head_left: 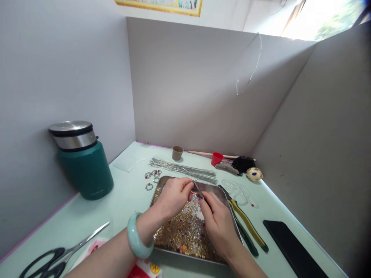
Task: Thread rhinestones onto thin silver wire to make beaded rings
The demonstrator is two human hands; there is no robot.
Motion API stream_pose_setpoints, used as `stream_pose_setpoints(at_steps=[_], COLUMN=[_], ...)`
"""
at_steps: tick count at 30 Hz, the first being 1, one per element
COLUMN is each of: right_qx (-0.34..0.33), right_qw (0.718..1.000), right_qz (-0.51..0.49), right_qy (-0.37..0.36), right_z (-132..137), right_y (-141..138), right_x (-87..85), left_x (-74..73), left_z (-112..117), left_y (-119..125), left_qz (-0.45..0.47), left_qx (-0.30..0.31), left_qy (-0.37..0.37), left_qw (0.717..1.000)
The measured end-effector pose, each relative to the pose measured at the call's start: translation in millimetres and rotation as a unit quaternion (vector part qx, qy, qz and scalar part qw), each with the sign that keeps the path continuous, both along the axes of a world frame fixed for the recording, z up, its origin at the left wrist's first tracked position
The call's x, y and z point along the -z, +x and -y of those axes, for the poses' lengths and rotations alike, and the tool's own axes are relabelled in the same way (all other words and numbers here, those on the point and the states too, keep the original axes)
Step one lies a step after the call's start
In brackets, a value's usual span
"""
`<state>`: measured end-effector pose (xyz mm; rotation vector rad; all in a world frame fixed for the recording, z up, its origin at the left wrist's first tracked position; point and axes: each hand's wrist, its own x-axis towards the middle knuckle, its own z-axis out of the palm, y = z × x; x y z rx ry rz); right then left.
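My left hand [176, 195] is closed in a pinch above the far part of a metal tray [152, 199]. What sits between its fingertips is too small to make out. My right hand [217, 220] grips a slim, pointed grey metal tool [198, 189], whose tip meets the left fingertips. Beneath both hands the tray holds many loose gold, silver and coloured beads [185, 231]. Small bead rings [149, 187] with red beads lie just left of the tray. A bundle of thin metal wires [185, 170] lies behind it.
Yellow-green handled pliers [249, 224] rest against the tray's right side, near clear coiled cord [237, 192] and a black phone-like slab [292, 247]. Scissors [65, 253] and a green flask [85, 166] stand left. Brown cup [177, 153] and red cup [216, 158] are behind.
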<state>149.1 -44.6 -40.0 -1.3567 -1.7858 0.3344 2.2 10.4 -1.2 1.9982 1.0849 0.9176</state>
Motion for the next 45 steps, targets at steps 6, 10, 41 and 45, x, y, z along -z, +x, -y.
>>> stream_pose_setpoints(at_steps=[6, 10, 41, 45], right_qx=[0.018, 0.018, -0.019, -0.016], right_qw=[0.999, 0.999, 0.998, 0.999], right_qz=[0.034, 0.049, -0.048, -0.044], right_qy=[0.017, 0.016, -0.024, -0.024], right_z=[0, -1, 1, 1], right_y=[1, 3, 2, 1], right_x=[3.2, 2.9, -2.5, -3.0], left_x=[1.2, 1.3, 2.3, 3.2], left_z=[2, 2, -10, -10], left_y=[2, 3, -4, -6], left_qz=[-0.034, -0.052, 0.213, 0.238], left_qx=[-0.027, -0.037, 0.092, 0.086], left_qy=[0.041, 0.050, -0.320, -0.339], left_qw=[0.998, 0.997, 0.918, 0.906])
